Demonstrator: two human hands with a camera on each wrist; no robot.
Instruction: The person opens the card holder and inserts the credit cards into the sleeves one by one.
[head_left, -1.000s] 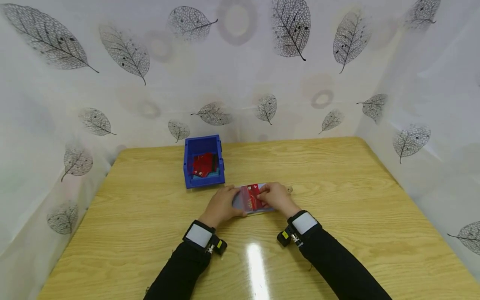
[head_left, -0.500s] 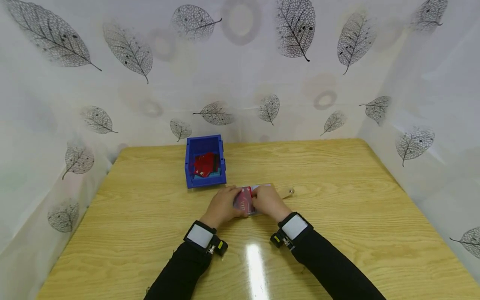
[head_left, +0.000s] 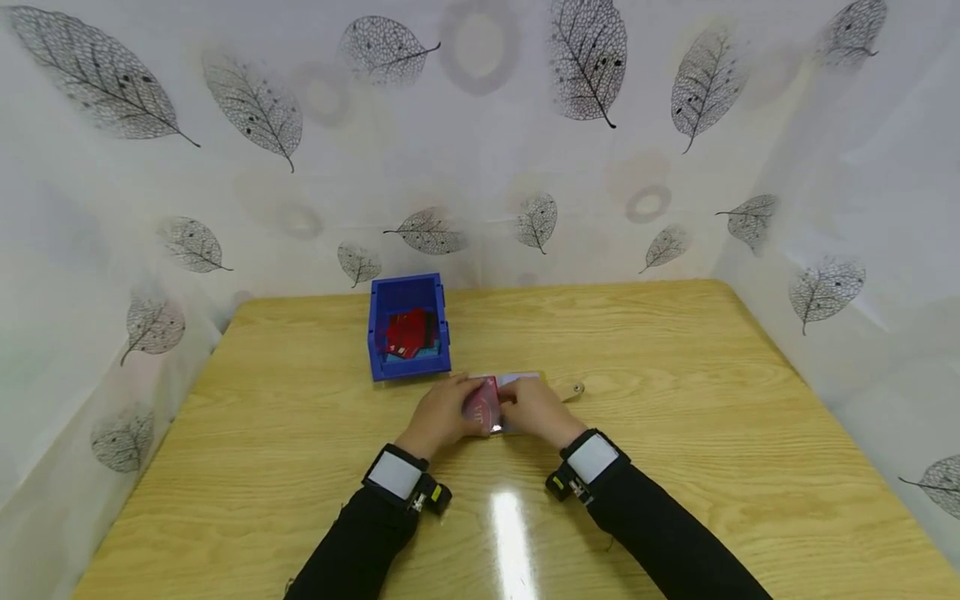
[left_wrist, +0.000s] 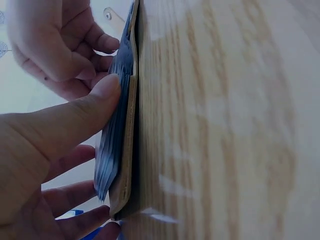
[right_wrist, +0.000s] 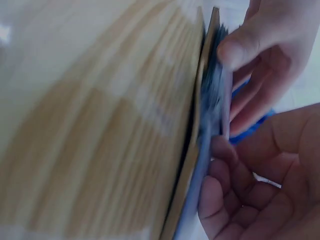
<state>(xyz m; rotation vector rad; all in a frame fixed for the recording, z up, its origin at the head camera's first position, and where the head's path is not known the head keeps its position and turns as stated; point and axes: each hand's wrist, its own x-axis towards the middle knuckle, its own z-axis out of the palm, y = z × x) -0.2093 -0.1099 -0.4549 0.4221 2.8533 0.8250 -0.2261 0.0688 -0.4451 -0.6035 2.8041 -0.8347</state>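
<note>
An opened card holder (head_left: 517,377) with a tan cover and a stack of clear sleeves lies on the table. A red VIP card (head_left: 482,406) sits mostly inside a sleeve, looking pinkish through the plastic. My left hand (head_left: 441,414) grips the holder's left part, with thumb at the near edge and fingers at the far edge. In the left wrist view, its thumb presses the edges of the stacked sleeves (left_wrist: 112,135). My right hand (head_left: 538,408) has curled fingers at the card's right edge; its fingertips (right_wrist: 212,192) meet the sleeves, partly hiding the pinch.
Behind the left hand stands a blue bin (head_left: 408,371) with several red cards (head_left: 408,332) and something light blue inside. The holder's snap strap (head_left: 573,391) sticks out to the right over the wooden table (head_left: 675,417). A leaf-patterned curtain (head_left: 480,167) surrounds the table.
The red card has slid left into the clear sleeve, with my right hand moving left alongside it. My left hand has kept its place. The strap has come into fuller view.
</note>
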